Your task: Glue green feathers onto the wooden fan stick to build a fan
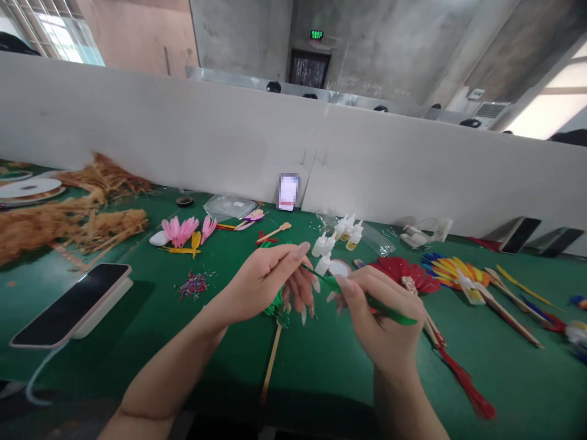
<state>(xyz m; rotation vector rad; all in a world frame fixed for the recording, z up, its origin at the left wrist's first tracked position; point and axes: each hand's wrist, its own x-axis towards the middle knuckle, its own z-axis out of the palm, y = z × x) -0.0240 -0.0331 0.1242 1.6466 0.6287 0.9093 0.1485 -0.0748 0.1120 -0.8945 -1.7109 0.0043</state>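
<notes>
- Head view: landmark is the upright phone (288, 192), leaning on the white partition (206, 137) at the rear of the green table (220, 373)
- Green strip (394, 313): held between both hands, nearer the camera than the landmark and extending to its right
- Left hand (263, 278): partly closed; thumb and index finger pinched at the thin end of the green strip, remaining fingers loosely curled
- Right hand (389, 299): mostly closed; thumb and fingers grip the green strip along its length
- Green bundle (278, 308) on a wooden stick (271, 363): nearer the camera than the landmark, beneath and beside the left hand
- White bottles (324, 244): grouped to the right of the landmark, nearer the camera
- Red flower (403, 275) and yellow-and-blue flower (458, 272): farther right of the landmark
- Pink petals (180, 231), yellow petals (195, 243) and coloured bits (193, 285): left of the landmark; the bits lie nearest the camera
- Large phone (71, 305) and brown fibre (55, 223): well apart from the landmark, at far left
</notes>
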